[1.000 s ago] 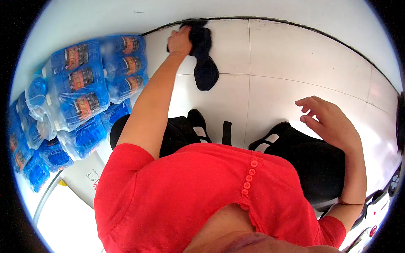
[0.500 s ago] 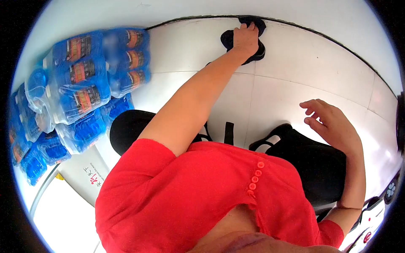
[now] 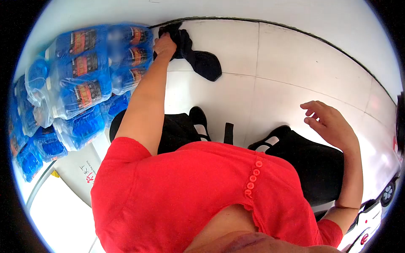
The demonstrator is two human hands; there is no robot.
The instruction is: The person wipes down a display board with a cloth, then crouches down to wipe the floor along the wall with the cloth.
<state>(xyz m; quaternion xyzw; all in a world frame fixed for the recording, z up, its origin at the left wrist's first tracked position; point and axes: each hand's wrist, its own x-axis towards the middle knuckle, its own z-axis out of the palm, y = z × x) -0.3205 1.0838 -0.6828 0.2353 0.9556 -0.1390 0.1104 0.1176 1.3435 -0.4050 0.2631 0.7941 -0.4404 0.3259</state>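
Observation:
My left hand (image 3: 165,44) presses a dark cloth (image 3: 205,64) against the pale tiled floor (image 3: 291,63), close to the wall's base and beside the wrapped blue bottles (image 3: 86,63). Its fingers are bent over the bunched part of the cloth, while a wider flap lies spread to the right. My right hand (image 3: 331,125) hovers over my right knee with its fingers loosely curved and apart, holding nothing.
Packs of blue bottles are stacked at the left, with a grey-white box (image 3: 78,168) below them. A white wall (image 3: 295,12) curves along the far edge of the floor. A white wheeled object (image 3: 369,223) stands at the lower right.
Half a second ago my left hand and the cloth were farther right along the wall; now they are back left beside the bottles. My right hand has barely moved.

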